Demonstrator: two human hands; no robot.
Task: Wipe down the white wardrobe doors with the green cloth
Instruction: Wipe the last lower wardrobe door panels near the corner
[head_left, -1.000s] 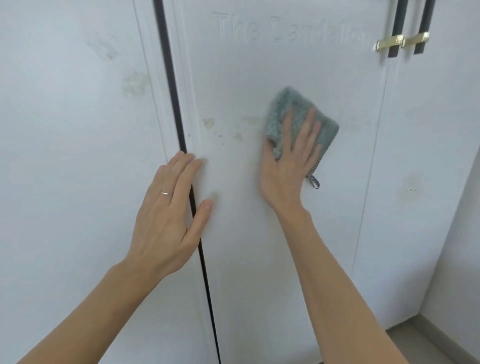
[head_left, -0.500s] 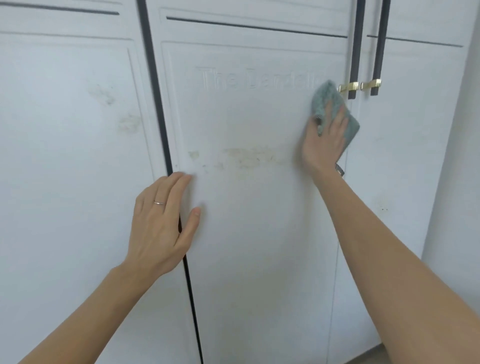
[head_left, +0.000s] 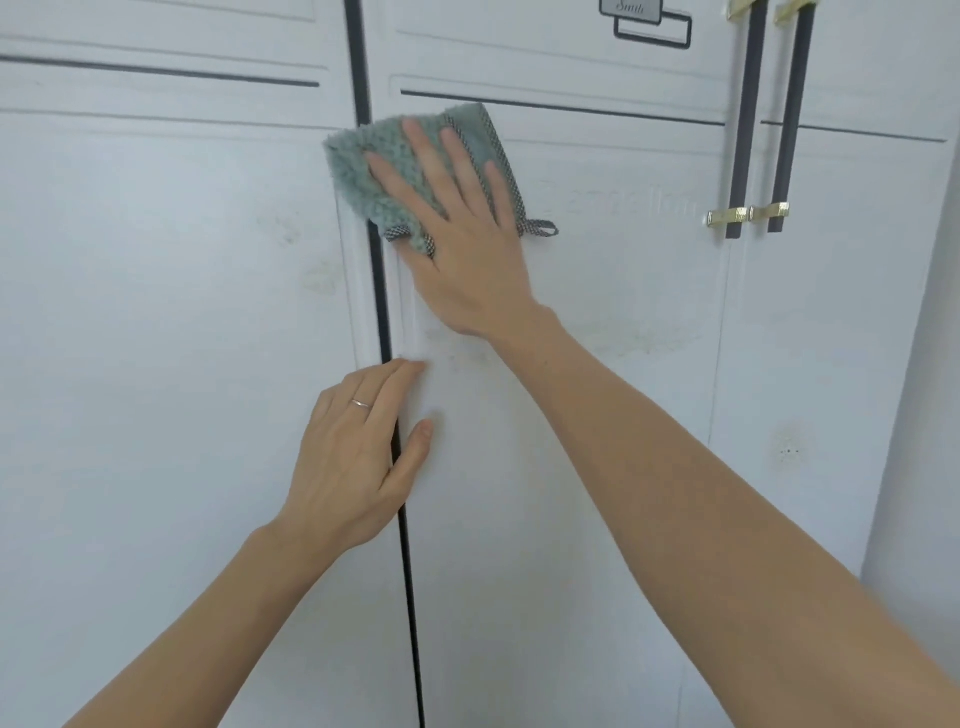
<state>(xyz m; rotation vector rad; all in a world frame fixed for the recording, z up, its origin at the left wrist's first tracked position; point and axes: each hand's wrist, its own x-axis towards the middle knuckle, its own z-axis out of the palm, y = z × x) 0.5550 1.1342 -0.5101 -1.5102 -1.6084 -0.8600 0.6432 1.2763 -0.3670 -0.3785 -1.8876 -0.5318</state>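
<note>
Green cloth (head_left: 379, 171) now further left.

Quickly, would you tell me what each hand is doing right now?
Left hand: open, flat against the wardrobe doors.
Right hand: open, straight fingers pressing the green cloth to the door.

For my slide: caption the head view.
Right hand presses green cloth on white wardrobe door; left hand braces.

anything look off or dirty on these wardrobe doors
Yes: faint grubby smudges mark the left door at, and a speckled patch sits on the right door, dark against white. The green cloth hasn't reached either.
</note>
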